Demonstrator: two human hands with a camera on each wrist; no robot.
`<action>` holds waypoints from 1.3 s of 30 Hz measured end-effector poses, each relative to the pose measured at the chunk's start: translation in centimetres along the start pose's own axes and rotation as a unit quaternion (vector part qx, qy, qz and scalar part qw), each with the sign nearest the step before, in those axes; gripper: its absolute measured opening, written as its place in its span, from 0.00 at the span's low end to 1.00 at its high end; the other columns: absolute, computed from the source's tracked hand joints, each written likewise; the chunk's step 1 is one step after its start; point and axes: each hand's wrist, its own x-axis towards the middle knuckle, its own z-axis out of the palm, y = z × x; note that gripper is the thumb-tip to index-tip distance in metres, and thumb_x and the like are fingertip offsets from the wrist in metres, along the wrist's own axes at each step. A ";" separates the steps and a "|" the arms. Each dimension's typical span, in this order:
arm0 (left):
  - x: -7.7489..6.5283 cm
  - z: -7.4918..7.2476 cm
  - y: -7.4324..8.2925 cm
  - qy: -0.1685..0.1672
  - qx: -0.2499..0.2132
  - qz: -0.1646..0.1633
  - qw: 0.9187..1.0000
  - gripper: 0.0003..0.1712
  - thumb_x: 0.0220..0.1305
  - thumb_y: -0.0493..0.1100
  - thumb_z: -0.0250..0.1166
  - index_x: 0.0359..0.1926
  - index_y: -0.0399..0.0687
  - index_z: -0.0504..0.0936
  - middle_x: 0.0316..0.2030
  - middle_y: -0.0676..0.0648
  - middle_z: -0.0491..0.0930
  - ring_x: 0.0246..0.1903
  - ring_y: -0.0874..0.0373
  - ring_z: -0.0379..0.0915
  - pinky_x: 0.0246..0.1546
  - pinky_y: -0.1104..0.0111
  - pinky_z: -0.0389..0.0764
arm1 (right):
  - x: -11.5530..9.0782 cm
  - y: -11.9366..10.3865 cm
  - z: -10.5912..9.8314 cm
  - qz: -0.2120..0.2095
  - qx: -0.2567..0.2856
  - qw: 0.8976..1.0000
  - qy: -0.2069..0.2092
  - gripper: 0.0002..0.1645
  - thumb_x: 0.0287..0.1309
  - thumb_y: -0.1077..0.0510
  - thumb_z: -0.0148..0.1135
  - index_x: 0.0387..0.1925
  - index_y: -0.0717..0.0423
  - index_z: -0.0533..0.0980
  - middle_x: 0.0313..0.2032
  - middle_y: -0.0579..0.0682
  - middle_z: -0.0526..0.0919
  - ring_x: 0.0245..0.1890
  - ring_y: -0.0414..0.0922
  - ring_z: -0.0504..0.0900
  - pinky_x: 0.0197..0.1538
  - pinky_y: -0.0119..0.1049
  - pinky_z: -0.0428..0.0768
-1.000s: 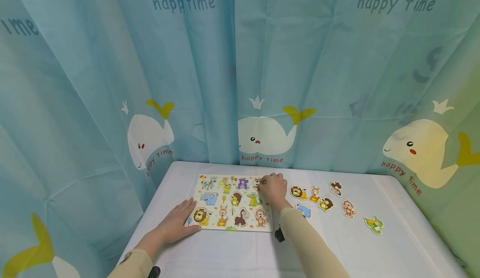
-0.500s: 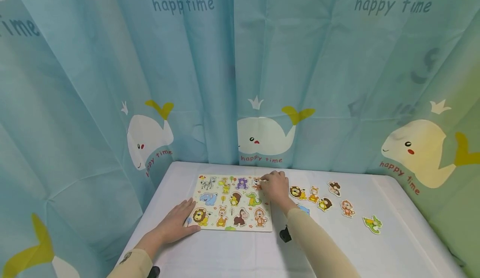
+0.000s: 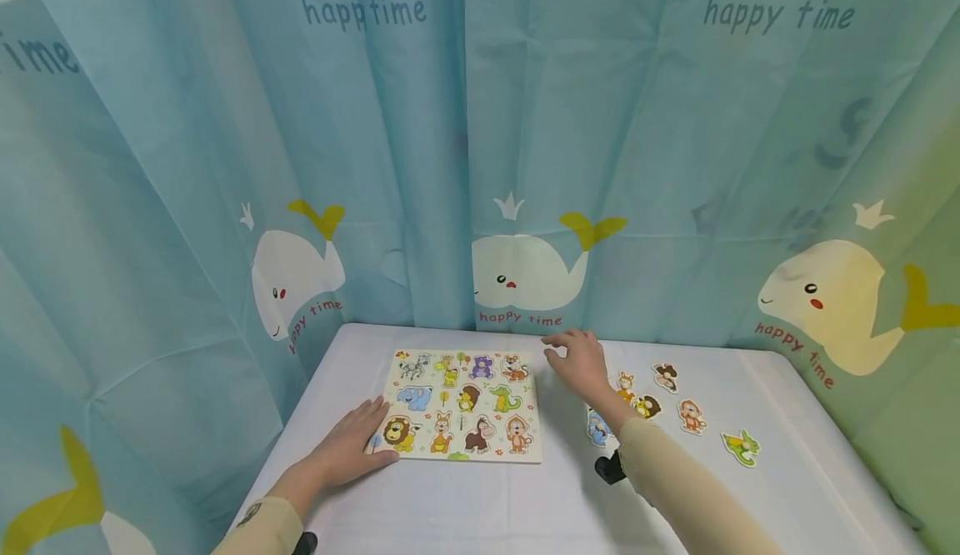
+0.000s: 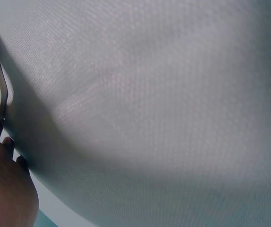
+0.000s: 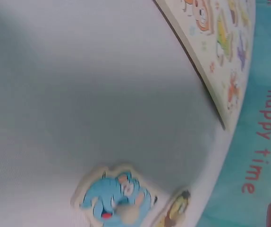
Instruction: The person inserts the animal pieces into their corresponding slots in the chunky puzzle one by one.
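My left hand (image 3: 351, 445) rests on the left edge of a cream animal puzzle board (image 3: 491, 458), fingers extended and thumb at the near corner. My right hand (image 3: 582, 367) hovers just right of the board's far right corner, fingers loosely bent, with nothing visible between thumb and fingertips. The tiger (image 3: 514, 367) shows fully in that corner of the board. Under the right wrist lies a blue elephant piece (image 3: 597, 428), which the right wrist view shows with a peg on it. The lion piece seen earlier is hidden behind my right hand.
Loose kangaroo (image 3: 626, 385), hedgehog (image 3: 647, 407), monkey (image 3: 692, 417) and crocodile (image 3: 741, 447) pieces lie right of the board, with a brown animal piece (image 3: 665, 377) behind them. A blue curtain (image 3: 420, 163) hangs along the table's far edge.
My right hand has let go of the tiger at the board's far right corner and moved up and right, off the board. The left hand stays in place.
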 end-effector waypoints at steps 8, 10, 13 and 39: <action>0.1 -0.1 -0.1 0.002 -0.005 0.004 1.000 0.56 0.62 0.67 0.68 0.79 0.40 0.59 0.79 0.41 0.52 0.78 0.39 0.44 0.76 0.43 0.50 | -1.1 0.6 -2.9 -0.012 0.015 1.000 -0.010 0.14 0.67 0.55 0.66 0.51 0.52 0.87 0.50 0.54 0.84 0.56 0.58 0.73 0.60 0.62 0.69; 0.1 -0.1 -0.1 0.001 -0.004 0.002 1.000 0.56 0.62 0.67 0.68 0.79 0.41 0.58 0.79 0.41 0.52 0.78 0.38 0.44 0.76 0.43 0.50 | -1.4 0.8 -3.5 -0.018 0.017 1.000 -0.013 0.14 0.67 0.55 0.66 0.52 0.53 0.86 0.48 0.54 0.84 0.56 0.58 0.73 0.60 0.62 0.70; 0.2 -0.1 -0.2 0.000 -0.002 0.000 1.000 0.56 0.62 0.68 0.68 0.79 0.41 0.58 0.79 0.41 0.52 0.78 0.38 0.44 0.76 0.43 0.50 | -1.9 1.2 -4.1 -0.024 0.012 1.000 -0.015 0.15 0.66 0.56 0.67 0.51 0.54 0.86 0.46 0.52 0.84 0.55 0.57 0.73 0.58 0.60 0.72; 0.1 0.0 -0.2 -0.005 -0.005 -0.001 1.000 0.57 0.61 0.68 0.68 0.79 0.41 0.58 0.79 0.41 0.52 0.78 0.38 0.43 0.76 0.42 0.50 | -6.9 6.1 -6.6 -0.044 0.001 0.987 -0.155 0.11 0.64 0.57 0.70 0.47 0.53 0.87 0.40 0.41 0.84 0.47 0.52 0.79 0.49 0.51 0.78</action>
